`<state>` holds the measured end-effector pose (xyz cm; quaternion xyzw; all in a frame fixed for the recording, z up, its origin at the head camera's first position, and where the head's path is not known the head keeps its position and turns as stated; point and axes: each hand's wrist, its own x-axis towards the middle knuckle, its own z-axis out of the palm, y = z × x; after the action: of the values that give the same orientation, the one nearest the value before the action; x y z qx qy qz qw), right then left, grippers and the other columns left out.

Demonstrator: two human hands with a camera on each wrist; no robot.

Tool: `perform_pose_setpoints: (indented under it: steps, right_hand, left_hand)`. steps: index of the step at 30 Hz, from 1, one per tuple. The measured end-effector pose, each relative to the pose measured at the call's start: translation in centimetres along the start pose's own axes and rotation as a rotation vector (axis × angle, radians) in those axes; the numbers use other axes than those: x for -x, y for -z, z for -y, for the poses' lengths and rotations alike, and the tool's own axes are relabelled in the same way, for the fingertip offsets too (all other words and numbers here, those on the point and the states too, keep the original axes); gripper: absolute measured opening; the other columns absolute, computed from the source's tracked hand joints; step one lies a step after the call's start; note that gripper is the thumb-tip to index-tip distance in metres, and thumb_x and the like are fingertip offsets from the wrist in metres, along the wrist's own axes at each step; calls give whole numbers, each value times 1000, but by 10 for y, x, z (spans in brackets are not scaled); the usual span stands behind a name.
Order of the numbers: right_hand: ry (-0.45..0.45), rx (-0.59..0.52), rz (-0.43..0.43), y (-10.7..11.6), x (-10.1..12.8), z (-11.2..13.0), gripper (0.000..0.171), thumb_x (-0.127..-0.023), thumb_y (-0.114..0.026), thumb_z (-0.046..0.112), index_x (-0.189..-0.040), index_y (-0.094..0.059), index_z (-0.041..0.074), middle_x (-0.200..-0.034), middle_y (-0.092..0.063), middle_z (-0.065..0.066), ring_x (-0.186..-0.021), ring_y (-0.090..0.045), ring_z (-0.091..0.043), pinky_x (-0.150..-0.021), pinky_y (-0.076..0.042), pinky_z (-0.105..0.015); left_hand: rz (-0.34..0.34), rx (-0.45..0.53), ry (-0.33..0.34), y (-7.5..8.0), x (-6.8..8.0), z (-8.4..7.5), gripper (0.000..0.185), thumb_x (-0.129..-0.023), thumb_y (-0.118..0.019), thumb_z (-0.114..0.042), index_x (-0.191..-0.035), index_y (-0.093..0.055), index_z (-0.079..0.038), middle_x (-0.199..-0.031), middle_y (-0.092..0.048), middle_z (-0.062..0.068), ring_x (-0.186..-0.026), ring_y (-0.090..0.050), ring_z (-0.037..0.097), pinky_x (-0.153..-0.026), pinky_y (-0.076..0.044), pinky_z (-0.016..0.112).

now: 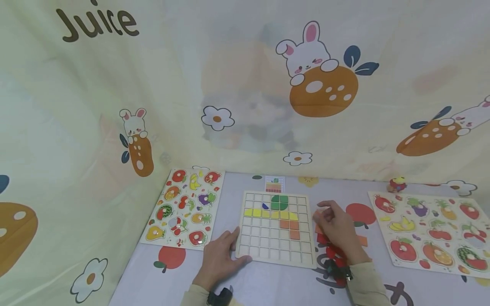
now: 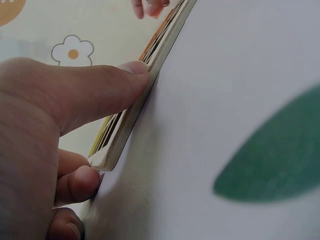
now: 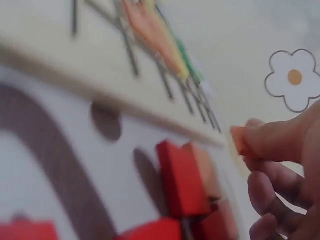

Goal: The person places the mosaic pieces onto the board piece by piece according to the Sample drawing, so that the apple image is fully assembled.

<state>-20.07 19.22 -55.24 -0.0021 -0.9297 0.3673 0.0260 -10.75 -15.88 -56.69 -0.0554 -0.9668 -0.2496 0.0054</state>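
Note:
A square wooden grid board lies on the table in the head view. It carries green rounded pieces, a small blue piece, a row of yellow pieces and several orange squares. My left hand grips the board's near left corner, thumb on the front edge and fingers at the left side. Just right of the board, my right hand pinches an orange block between thumb and finger. Red blocks lie below that hand, partly hidden by it in the head view.
Behind the board is a small picture card with a coloured grid. Fruit puzzle boards lie to the left and right. A small red-and-yellow figure stands at the back right, before a printed curtain.

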Motion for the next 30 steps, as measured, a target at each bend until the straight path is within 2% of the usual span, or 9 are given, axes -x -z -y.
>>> perform_pose_setpoints:
  steps: [3, 6, 11, 14, 16, 21, 25, 30]
  right_hand:
    - [4, -49, -50, 1, 2, 3, 39, -104, -68, 32, -138, -61, 14, -100, -70, -11, -86, -62, -24, -66, -50, -27]
    - [-1, -83, -109, 2, 4, 8, 37, -103, -70, 37, -133, -67, 14, -99, -73, -13, -84, -64, -26, -63, -50, -25]
    - [-55, -167, -147, 2, 13, 21, 46, -98, -76, 45, -133, -71, 15, -110, -78, -15, -92, -72, -28, -67, -52, -20]
    - [-86, -234, -106, -1, 19, 29, 48, -97, -78, 44, -136, -71, 17, -116, -79, -15, -91, -74, -28, -65, -54, -22]
    - [-67, -243, -71, -5, 22, 33, 46, -96, -80, 40, -135, -73, 16, -115, -79, -15, -89, -73, -26, -62, -53, -24]
    - [40, -147, -9, -21, 26, 38, 38, -92, -86, 30, -125, -78, 14, -102, -80, -9, -84, -67, -21, -65, -49, -24]
    - [56, -111, 48, -30, 29, 39, 36, -87, -90, 28, -120, -80, 16, -103, -77, -2, -84, -60, -18, -68, -48, -25]
    - [55, -102, 103, -36, 32, 41, 36, -84, -92, 27, -117, -83, 17, -104, -74, -2, -87, -59, -19, -70, -51, -26]
  left_hand:
    - [-3, 4, 0, 0, 0, 0, 89, -80, -85, -60, -153, -59, -17, -83, -45, -14, -66, -37, 2, -61, -29, 22]
    - [-8, -1, -3, 0, 1, 1, 88, -79, -85, -60, -152, -60, -18, -83, -45, -14, -66, -37, 2, -61, -29, 22]
    - [0, -9, -1, -1, 0, 1, 89, -80, -84, -62, -153, -59, -19, -83, -45, -15, -66, -38, 1, -61, -29, 21]
    - [-2, -12, 2, -2, 0, 0, 89, -80, -83, -62, -154, -58, -19, -83, -45, -15, -66, -37, 0, -60, -29, 21]
    - [-11, -15, -1, -2, 0, 0, 89, -80, -84, -62, -153, -59, -19, -83, -45, -15, -66, -37, 0, -60, -28, 21]
    - [-16, -20, 0, -3, -1, 1, 89, -80, -85, -60, -154, -58, -18, -83, -45, -14, -67, -38, 1, -61, -29, 21]
    - [-9, -19, 5, -3, -1, 1, 89, -80, -85, -59, -154, -58, -18, -83, -45, -13, -67, -38, 1, -62, -30, 22]
    - [-9, -18, -2, -2, -1, 0, 89, -80, -85, -59, -153, -58, -17, -83, -45, -14, -67, -37, 1, -61, -29, 22]
